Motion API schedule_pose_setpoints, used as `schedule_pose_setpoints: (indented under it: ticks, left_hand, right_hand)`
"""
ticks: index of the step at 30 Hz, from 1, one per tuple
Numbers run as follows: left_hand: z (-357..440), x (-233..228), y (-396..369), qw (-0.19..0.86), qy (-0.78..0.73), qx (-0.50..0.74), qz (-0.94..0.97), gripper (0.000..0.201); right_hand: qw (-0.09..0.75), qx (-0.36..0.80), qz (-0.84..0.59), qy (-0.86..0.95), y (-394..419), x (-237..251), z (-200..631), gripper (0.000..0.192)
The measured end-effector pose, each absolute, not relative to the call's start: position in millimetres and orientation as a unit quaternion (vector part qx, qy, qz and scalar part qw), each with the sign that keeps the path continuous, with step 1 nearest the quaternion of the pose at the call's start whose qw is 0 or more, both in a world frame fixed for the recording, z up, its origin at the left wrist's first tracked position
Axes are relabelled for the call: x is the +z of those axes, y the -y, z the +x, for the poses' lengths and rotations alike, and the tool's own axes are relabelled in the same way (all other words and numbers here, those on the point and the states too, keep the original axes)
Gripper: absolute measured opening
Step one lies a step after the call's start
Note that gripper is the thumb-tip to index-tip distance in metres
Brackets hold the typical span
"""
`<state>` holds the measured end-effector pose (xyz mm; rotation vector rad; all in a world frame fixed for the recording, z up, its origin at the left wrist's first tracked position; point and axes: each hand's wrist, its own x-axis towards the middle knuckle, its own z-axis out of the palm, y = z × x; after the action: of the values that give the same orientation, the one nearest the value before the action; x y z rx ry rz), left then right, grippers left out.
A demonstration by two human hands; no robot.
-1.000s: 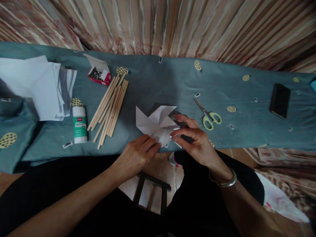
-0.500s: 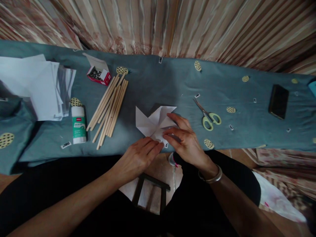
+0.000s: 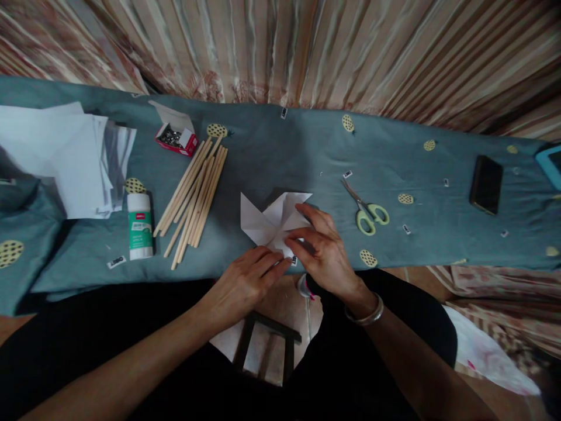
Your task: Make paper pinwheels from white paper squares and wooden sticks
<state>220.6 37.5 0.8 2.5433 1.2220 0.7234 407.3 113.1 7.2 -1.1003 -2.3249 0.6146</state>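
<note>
A white paper pinwheel (image 3: 258,221) lies near the table's front edge, with pointed blades at its far left and far right. My left hand (image 3: 249,275) grips its near edge, fingers pressed together on the paper. From the right, my right hand (image 3: 326,248) closes on the pinwheel, thumb and index finger near its middle and the other fingers along the right blade. Part of the paper is hidden under both hands. Green-handled scissors (image 3: 370,215) lie half open to the right of my right hand.
Left of the pinwheel are wooden sticks (image 3: 193,202), a glue stick (image 3: 140,228), an open red box of metal pins (image 3: 177,139) and a paper stack (image 3: 79,158). A black phone (image 3: 486,184) and part of a blue object (image 3: 550,164) lie right. A curtain (image 3: 263,52) hangs behind.
My right thumb and fingers have shifted slightly left over the pinwheel's middle. The left hand stays at the near edge. The camera view has turned a little to the right.
</note>
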Motion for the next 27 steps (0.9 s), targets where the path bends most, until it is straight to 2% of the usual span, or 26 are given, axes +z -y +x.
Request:
schedule_pose_setpoints:
  ticks: [9,17,27]
  left_hand:
    - [221.3,-2.5,-38.8,0.105,-0.417,0.269,0.862,0.029]
    - [224.3,-2.1,-38.4,0.112,-0.429,0.275,0.853,0.025]
    - [224.5,-2.6,-40.2,0.125,-0.439,0.279,0.845,0.025]
  right_hand:
    - [0.273,0.165,-0.393,0.863,-105.0,21.7,413.2,0.016]
    - [0.240,0.146,-0.340,0.898,-87.9,15.0,420.6,0.027]
    - [0.229,0.131,-0.333,0.905,-87.1,6.7,423.4,0.030]
